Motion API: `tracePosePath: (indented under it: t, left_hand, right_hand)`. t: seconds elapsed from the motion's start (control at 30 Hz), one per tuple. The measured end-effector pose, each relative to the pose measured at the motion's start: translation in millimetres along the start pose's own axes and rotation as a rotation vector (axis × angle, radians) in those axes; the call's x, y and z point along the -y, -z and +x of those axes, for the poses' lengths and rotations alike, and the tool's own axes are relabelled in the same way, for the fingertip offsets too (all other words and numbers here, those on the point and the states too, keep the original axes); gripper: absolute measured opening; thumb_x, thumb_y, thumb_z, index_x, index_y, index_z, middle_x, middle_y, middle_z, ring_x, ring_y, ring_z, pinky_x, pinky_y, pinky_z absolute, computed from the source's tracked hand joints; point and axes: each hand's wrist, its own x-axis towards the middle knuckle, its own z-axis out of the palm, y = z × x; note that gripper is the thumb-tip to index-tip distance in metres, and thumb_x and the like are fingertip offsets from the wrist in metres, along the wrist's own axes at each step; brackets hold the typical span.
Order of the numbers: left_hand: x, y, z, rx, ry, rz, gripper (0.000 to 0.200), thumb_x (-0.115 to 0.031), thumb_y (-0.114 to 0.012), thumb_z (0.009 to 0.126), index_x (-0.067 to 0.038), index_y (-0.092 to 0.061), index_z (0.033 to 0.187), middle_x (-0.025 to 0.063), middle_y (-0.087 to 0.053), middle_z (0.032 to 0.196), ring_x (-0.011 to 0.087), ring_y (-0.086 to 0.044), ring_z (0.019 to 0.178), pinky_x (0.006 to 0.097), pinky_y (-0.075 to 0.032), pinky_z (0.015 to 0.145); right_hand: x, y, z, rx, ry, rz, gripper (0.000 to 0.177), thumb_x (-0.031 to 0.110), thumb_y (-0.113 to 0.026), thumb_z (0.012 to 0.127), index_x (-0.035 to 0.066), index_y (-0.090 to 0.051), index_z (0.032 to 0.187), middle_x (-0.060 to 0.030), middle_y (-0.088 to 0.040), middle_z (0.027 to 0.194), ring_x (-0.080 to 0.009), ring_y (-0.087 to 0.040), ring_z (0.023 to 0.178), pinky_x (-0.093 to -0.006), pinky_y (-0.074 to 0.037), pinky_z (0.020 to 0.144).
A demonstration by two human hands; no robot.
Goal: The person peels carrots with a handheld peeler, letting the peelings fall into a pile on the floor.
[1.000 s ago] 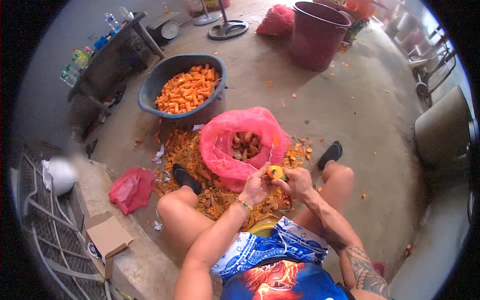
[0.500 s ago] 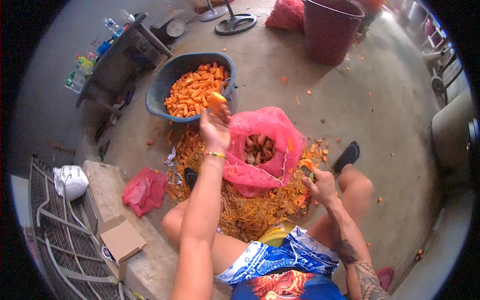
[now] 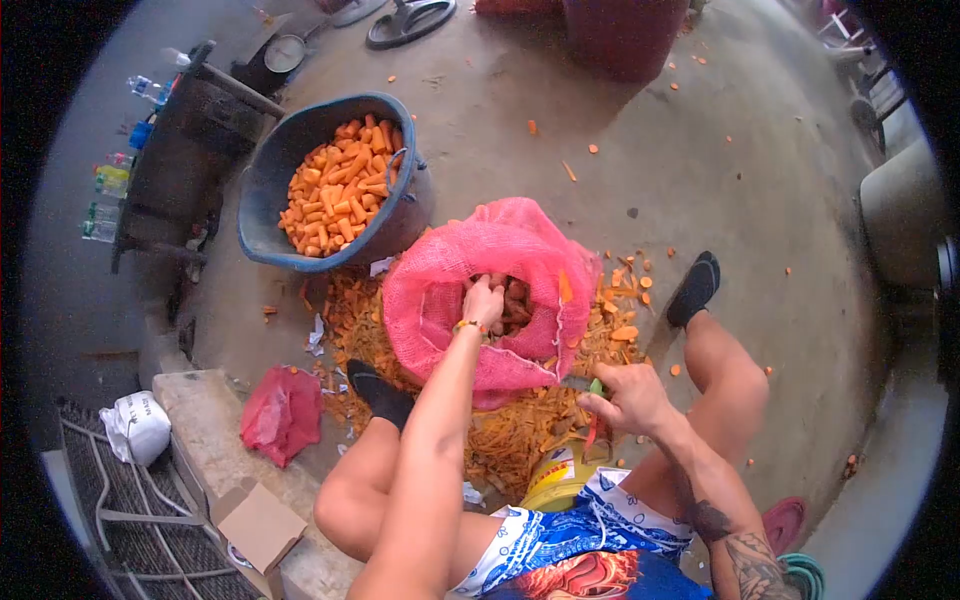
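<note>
My left hand [image 3: 484, 304] reaches down into the mouth of a pink mesh sack [image 3: 430, 262], its fingertips hidden among the unpeeled brownish carrots [image 3: 517, 308] inside. To the right of the sack, my right hand [image 3: 632, 400] is closed around a green-handled knife [image 3: 597, 387], whose thin dark blade points left toward the sack's lower edge. Orange peelings [image 3: 500, 440] lie heaped around and below the sack. Beyond it at the upper left, a blue tub [image 3: 262, 232] holds many peeled carrots [image 3: 345, 185].
A yellow container [image 3: 560, 478] stands between my legs. At left are a crumpled pink bag [image 3: 282, 410], an open cardboard box [image 3: 258, 525] and a white sack [image 3: 137, 427]. A dark red bin [image 3: 625, 35] stands at the back, and carrot bits dot the floor.
My left hand has come down from beside the blue tub, where a peeled carrot was at its fingertips, into the sack. My right hand keeps the knife close to the sack. The view has shifted.
</note>
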Motion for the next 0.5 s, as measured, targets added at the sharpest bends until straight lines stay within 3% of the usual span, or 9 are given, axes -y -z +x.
tracePosePath:
  t: [0.03, 0.07, 0.13, 0.23, 0.33, 0.4, 0.47, 0.5]
  left_hand:
    - [-14, -3, 3, -0.004, 0.051, -0.041, 0.035, -0.026, -0.054, 0.092, 0.004, -0.07, 0.103, 0.0301, -0.067, 0.114, 0.0503, -0.061, 0.11, 0.0525, -0.05, 0.094]
    - [-28, -1, 11, 0.172, 0.059, 0.052, 0.031, -0.023, -0.056, 0.09, 0.001, -0.073, 0.099, 0.0282, -0.067, 0.118, 0.0478, -0.061, 0.113, 0.0525, -0.045, 0.102]
    - [26, -64, 45, 0.099, -0.027, 0.479, 0.029, -0.022, -0.058, 0.087, -0.003, -0.076, 0.098, 0.0251, -0.069, 0.117, 0.045, -0.06, 0.115, 0.053, -0.037, 0.11]
    - [32, -72, 44, 0.042, 0.086, 0.273, 0.035, -0.028, -0.06, 0.086, -0.005, -0.075, 0.108, 0.0238, -0.07, 0.114, 0.0425, -0.06, 0.118, 0.0532, -0.038, 0.11]
    - [7, -31, 11, -0.08, 0.255, -0.058, 0.038, -0.029, -0.061, 0.086, 0.0, -0.071, 0.108, 0.0249, -0.071, 0.106, 0.0443, -0.064, 0.111, 0.0527, -0.047, 0.1]
    - [18, -17, -11, -0.005, 0.4, -0.515, 0.036, -0.031, -0.059, 0.088, 0.001, -0.067, 0.102, 0.0184, -0.072, 0.091, 0.035, -0.068, 0.087, 0.0478, -0.054, 0.077]
    - [41, -12, -33, 0.184, 0.56, -1.148, 0.035, -0.034, -0.058, 0.089, -0.001, -0.066, 0.1, 0.0131, -0.07, 0.085, 0.0273, -0.067, 0.076, 0.0436, -0.053, 0.069]
    - [41, -1, -49, 0.316, 0.527, -1.301, 0.035, -0.036, -0.057, 0.09, -0.004, -0.065, 0.1, 0.0093, -0.068, 0.082, 0.0224, -0.064, 0.071, 0.0407, -0.051, 0.065]
  right_hand:
    - [-1, -1, 0, 0.031, -0.012, -0.007, 0.051, 0.058, -0.065, 0.09, 0.008, -0.063, 0.084, -0.0191, -0.065, 0.069, -0.0414, -0.067, 0.068, -0.051, -0.052, 0.061]
    - [-2, -1, 3, 0.06, -0.014, -0.015, 0.052, 0.059, -0.064, 0.09, 0.007, -0.062, 0.083, -0.0194, -0.065, 0.069, -0.0413, -0.067, 0.068, -0.051, -0.052, 0.061]
    - [2, 1, 9, 0.1, -0.05, -0.004, 0.049, 0.054, -0.068, 0.088, 0.006, -0.06, 0.08, -0.0181, -0.063, 0.066, -0.0414, -0.065, 0.067, -0.0503, -0.05, 0.062]
    - [3, -1, 12, 0.107, -0.064, 0.001, 0.049, 0.054, -0.07, 0.087, 0.006, -0.063, 0.083, -0.019, -0.064, 0.067, -0.0419, -0.065, 0.068, -0.051, -0.051, 0.063]
    - [4, -4, 13, 0.109, -0.047, -0.076, 0.056, 0.061, -0.066, 0.088, 0.006, -0.061, 0.078, -0.0203, -0.065, 0.068, -0.041, -0.067, 0.069, -0.051, -0.052, 0.064]
    - [3, -7, 13, 0.074, -0.021, -0.076, 0.055, 0.059, -0.067, 0.089, 0.005, -0.061, 0.08, -0.0212, -0.065, 0.068, -0.0421, -0.066, 0.068, -0.0514, -0.052, 0.062]
    - [2, -8, 11, 0.025, 0.011, -0.104, 0.053, 0.057, -0.066, 0.09, 0.005, -0.061, 0.083, -0.0215, -0.064, 0.068, -0.0427, -0.066, 0.067, -0.0519, -0.051, 0.061]
    - [6, -6, 11, 0.046, -0.038, -0.076, 0.049, 0.052, -0.068, 0.091, 0.004, -0.06, 0.085, -0.0217, -0.064, 0.072, -0.0449, -0.064, 0.073, -0.053, -0.049, 0.065]
